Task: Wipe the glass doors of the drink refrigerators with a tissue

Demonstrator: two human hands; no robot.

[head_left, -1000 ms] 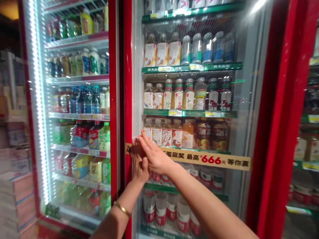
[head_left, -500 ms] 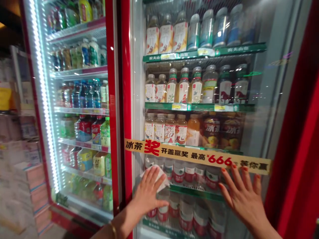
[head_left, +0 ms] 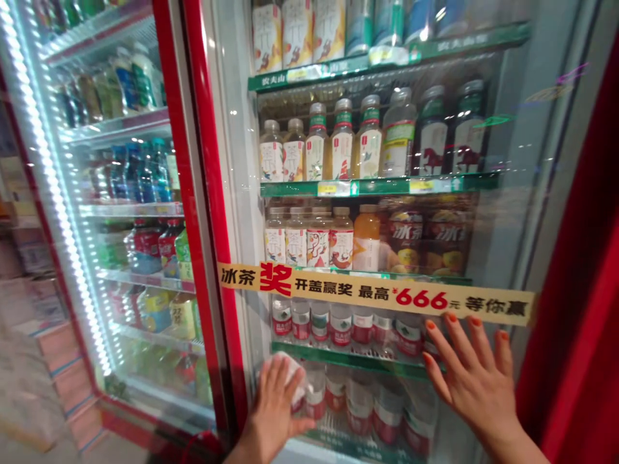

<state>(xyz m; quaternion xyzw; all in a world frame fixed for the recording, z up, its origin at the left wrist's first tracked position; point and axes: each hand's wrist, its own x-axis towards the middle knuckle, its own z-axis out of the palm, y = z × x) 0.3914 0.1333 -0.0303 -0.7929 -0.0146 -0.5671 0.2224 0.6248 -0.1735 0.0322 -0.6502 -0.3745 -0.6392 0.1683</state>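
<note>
I face the glass door (head_left: 493,245) of a red-framed drinks fridge. My left hand (head_left: 275,406) presses a white cloth (head_left: 296,380) against the lower left of the glass, its fingers flat over the cloth. My right hand (head_left: 471,377) lies open on the glass at the lower right, fingers spread, just under a yellow promotional strip (head_left: 377,293) stuck across the door. Behind the glass are green shelves with rows of tea, juice and water bottles (head_left: 338,148).
A second lit fridge (head_left: 126,212) full of bottles stands to the left, with a red post (head_left: 203,212) between the two doors. A red frame (head_left: 585,270) borders the right side. Blurred stacked goods (head_left: 29,322) sit at far left.
One second ago both hands were together at the strip's left end. The right hand then moved to the lower right of the glass and the left hand slid the cloth down the door.
</note>
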